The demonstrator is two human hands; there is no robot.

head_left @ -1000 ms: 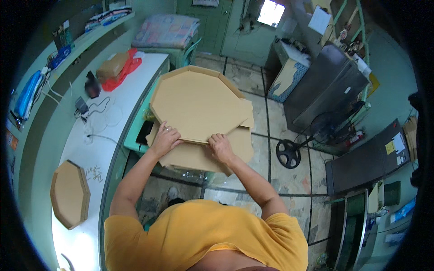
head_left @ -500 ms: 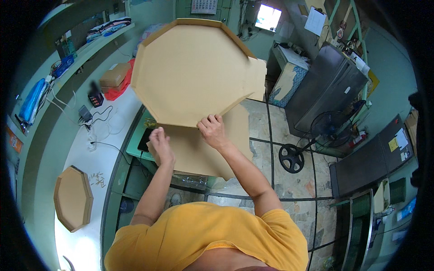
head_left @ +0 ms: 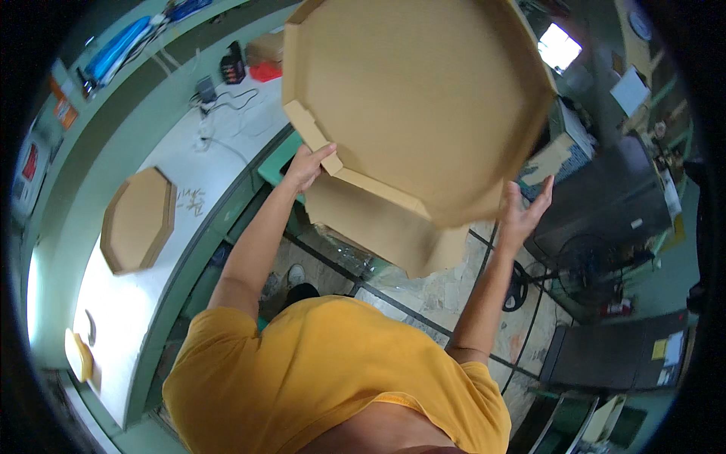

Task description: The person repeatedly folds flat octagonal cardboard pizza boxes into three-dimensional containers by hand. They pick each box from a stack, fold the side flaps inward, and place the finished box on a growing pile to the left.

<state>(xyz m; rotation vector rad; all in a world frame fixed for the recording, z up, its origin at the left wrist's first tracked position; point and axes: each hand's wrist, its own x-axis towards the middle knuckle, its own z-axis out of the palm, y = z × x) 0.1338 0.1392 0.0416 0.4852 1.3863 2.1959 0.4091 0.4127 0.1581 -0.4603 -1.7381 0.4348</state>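
A large octagonal cardboard tray with low folded walls hangs tilted in front of me. My left hand pinches its near left edge at a folded flap, the thumb lying over the cardboard. Beside the tray's near right corner is my right hand, thumb and fingers spread apart; whether it touches the wall there I cannot tell. Beneath the tray lies a flat brown cardboard piece, partly hidden by it. A smaller octagonal cardboard tray rests on the white counter to my left.
Cables and a charger lie at the counter's far part, near a red cloth. A yellow object sits at its near end. On the right stand a dark refrigerator and a pedestal fan. Tiled floor shows below.
The large tray has turned and come closer. My right hand has left its near edge and moved to its right side, fingers spread. My left hand now grips the near left edge.
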